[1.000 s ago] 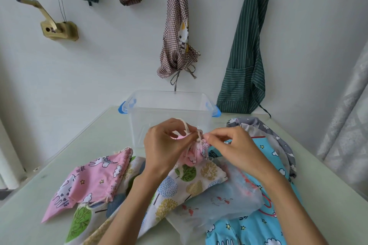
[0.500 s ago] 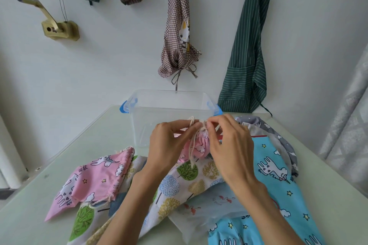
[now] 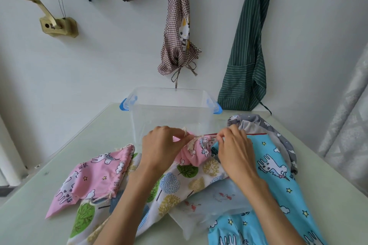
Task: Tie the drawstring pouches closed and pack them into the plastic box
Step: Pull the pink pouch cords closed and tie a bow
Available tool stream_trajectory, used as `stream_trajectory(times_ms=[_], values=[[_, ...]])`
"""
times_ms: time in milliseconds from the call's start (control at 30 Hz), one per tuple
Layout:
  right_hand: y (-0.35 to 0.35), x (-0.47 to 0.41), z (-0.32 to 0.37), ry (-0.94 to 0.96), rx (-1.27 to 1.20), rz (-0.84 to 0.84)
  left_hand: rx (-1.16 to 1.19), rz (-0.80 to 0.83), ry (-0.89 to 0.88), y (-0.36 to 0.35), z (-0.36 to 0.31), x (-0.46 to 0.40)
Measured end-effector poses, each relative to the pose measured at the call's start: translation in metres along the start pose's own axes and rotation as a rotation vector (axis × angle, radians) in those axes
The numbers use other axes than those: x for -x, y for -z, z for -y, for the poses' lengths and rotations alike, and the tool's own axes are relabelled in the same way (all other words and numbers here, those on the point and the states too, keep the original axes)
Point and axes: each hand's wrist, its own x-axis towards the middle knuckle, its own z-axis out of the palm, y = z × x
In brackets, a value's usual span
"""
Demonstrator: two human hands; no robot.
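A small pink unicorn-print pouch (image 3: 196, 150) is bunched up between my hands, just in front of the clear plastic box (image 3: 171, 113) with blue handles. My left hand (image 3: 162, 146) pinches one end of its cream drawstring at the pouch's gathered neck. My right hand (image 3: 235, 151) pinches the other end on the right. The cord runs taut between them. Under my hands lie other pouches: a pink one (image 3: 93, 177), a white tree-print one (image 3: 175, 183), a pale blue one (image 3: 215, 201), a bright blue unicorn one (image 3: 272, 171) and a grey one (image 3: 264, 127).
The pale green table (image 3: 29, 219) meets a white wall behind the box. On the wall hang a checked apron (image 3: 177, 45), a green striped apron (image 3: 247, 49), two rolled bundles and a brass crank handle (image 3: 53, 24). A curtain (image 3: 348, 115) hangs at the right.
My hands have moved apart sideways, drawing the cord ends outward at the pouch's neck. The pouch now lies lower, tipped to the right.
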Motion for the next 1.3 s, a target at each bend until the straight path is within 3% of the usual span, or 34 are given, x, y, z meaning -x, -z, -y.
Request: stream_trajectory(times_ms=[100,200,333,433,500,567,633,700,800,933,1000,1200,1300], values=[[0.001,-0.002,0.001,-0.042,-0.048,0.167,-0.013,0.040,0.024,-0.001,0.008,-0.003],[0.009,-0.009,0.000,-0.097,-0.374,0.349,0.059,0.020,0.096,-0.001,0.012,-0.003],[0.039,-0.014,-0.012,0.020,-0.742,0.539,0.109,0.138,0.204,0.033,0.021,-0.011],[0.052,-0.003,-0.015,0.192,-0.763,0.677,0.072,0.182,0.188,0.066,0.025,-0.020],[0.048,0.003,-0.007,0.308,-0.582,0.727,-0.048,0.347,0.149,0.069,0.027,-0.028],[0.036,0.004,0.004,0.350,-0.381,0.664,-0.264,0.575,0.089,0.053,0.031,-0.035],[0.025,0.002,0.013,0.351,-0.308,0.557,-0.352,0.668,0.033,0.033,0.032,-0.035],[0.021,-0.004,0.016,0.310,-0.332,0.489,-0.352,0.598,-0.019,0.019,0.032,-0.033],[0.033,-0.025,0.018,0.185,-0.559,0.431,-0.344,0.345,-0.058,0.020,0.027,-0.035],[0.071,-0.064,0.019,-0.067,-0.914,0.263,-0.127,0.143,-0.001,0.042,0.010,-0.055],[0.089,-0.082,0.022,-0.167,-1.120,0.273,-0.005,0.147,0.055,0.057,0.001,-0.073],[0.108,-0.120,0.038,-0.258,-1.324,0.150,0.238,0.227,0.169,0.088,-0.020,-0.125],[0.106,-0.138,0.047,-0.291,-1.383,0.076,0.339,0.116,0.195,0.093,-0.030,-0.147]])
